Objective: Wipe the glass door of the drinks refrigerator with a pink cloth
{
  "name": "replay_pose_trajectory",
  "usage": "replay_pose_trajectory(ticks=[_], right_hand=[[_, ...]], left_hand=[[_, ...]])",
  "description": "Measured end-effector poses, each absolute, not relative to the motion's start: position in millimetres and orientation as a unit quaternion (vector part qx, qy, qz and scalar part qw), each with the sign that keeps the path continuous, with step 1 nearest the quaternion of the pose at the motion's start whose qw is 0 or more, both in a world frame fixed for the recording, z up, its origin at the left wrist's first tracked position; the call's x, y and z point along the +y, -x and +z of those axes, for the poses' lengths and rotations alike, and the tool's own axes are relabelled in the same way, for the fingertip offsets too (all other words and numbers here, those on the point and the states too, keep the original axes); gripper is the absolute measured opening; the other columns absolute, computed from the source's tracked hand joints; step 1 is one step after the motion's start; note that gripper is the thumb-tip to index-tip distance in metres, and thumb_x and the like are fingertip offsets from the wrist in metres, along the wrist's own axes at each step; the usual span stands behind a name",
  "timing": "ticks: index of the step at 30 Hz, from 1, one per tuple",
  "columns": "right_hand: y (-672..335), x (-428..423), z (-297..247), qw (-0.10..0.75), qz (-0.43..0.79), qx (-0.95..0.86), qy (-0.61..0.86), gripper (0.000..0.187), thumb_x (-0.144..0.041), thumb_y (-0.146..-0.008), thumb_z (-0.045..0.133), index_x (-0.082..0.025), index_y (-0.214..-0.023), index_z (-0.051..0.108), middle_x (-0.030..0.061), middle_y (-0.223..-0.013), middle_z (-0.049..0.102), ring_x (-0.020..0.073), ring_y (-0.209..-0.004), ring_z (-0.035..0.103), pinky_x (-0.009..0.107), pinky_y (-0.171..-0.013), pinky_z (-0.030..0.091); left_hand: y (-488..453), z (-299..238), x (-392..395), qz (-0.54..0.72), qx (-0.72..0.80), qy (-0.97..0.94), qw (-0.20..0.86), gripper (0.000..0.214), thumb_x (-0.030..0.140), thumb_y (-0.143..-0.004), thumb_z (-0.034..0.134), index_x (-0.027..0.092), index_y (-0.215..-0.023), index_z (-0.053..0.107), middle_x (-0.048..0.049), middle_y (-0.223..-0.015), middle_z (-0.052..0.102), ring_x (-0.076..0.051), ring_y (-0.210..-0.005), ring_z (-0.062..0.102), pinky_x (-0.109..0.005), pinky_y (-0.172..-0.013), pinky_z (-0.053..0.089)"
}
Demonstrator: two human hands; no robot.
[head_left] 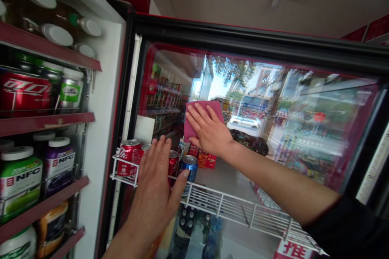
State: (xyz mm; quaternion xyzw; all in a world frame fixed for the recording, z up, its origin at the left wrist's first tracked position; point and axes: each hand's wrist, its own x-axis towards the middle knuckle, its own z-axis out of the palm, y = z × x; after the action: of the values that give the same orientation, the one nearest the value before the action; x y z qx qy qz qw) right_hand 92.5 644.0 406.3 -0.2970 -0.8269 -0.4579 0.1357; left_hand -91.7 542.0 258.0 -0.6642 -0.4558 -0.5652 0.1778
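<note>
My right hand presses a pink cloth flat against the glass of an opened fridge door, thumb below and fingers spread over the cloth. In front of the door's white wire rack, my left hand is raised with its fingers stretched out and nothing visible in it. It partly hides a row of cans. A red soda can stands in the rack to its left. Just right of its fingers are another red can and a blue can.
At left, fridge shelves hold bottles, including a green-labelled NFC bottle and a purple-labelled one, and a red multipack. The black door frame spans the top. Through the glass show a white car, stocked shelves and red boxes.
</note>
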Motion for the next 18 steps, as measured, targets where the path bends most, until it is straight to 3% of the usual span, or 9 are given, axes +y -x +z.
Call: replay_pose_trajectory(ticks=[4,13,18], right_hand=[[-46.9,656.2,404.7,0.123,-0.474,-0.828,0.273,0.09,-0.05,-0.102,0.061,-0.006,-0.173,0.028,0.0148,-0.186,0.011,0.0342,-0.175,0.01,0.06,-0.144,0.007],[27.7,674.2,390.4,0.076,-0.483,-0.839,0.238,0.084,-0.047,-0.104,0.058,-0.006,-0.172,0.031,0.0163,-0.186,0.018,0.0333,-0.175,0.015,0.057,-0.144,0.01],[36.7,672.8,387.3,0.038,-0.498,-0.829,0.25,0.081,-0.046,-0.107,0.051,-0.006,-0.173,0.028,0.0145,-0.187,0.013,0.0327,-0.175,0.01,0.054,-0.145,0.005]], left_hand=[[117.8,252.7,546.4,-0.558,-0.468,0.662,0.177,0.08,0.046,-0.106,0.055,0.022,-0.174,0.021,-0.0203,-0.179,0.038,-0.038,-0.17,0.03,-0.071,-0.135,0.033],[156.7,243.5,552.9,-0.558,-0.474,0.657,0.182,0.077,0.048,-0.106,0.053,0.017,-0.172,0.028,-0.0262,-0.174,0.043,-0.042,-0.166,0.036,-0.071,-0.132,0.035],[156.8,240.0,559.0,-0.556,-0.466,0.667,0.169,0.079,0.051,-0.105,0.052,0.015,-0.172,0.03,-0.0267,-0.176,0.041,-0.044,-0.166,0.036,-0.07,-0.133,0.033]])
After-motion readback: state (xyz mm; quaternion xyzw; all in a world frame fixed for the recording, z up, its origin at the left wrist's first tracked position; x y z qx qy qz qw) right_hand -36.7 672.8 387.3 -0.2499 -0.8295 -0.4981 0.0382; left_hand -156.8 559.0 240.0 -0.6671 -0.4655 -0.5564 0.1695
